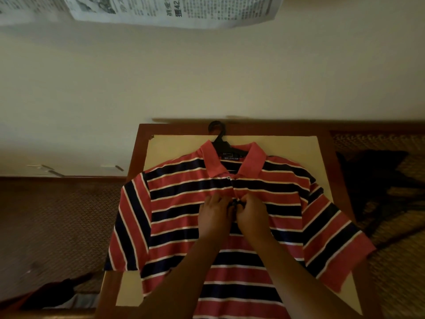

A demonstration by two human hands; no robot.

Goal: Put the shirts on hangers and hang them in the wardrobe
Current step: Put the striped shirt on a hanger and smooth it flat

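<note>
A red polo shirt (179,199) with navy and white stripes lies face up on the table, collar away from me. A black hanger (219,137) is inside it, its hook sticking out past the collar. My left hand (213,215) and my right hand (251,215) meet at the shirt's button placket in the middle of the chest. The fingers of both hands pinch the placket fabric around a dark button. The upper button near the collar looks fastened.
The wooden table (138,153) carries a pale sheet (287,148) under the shirt. Dark clothing (372,180) lies on a woven mat to the right. Newspaper (174,10) hangs on the cream wall ahead. Dark items (57,293) sit on the floor at lower left.
</note>
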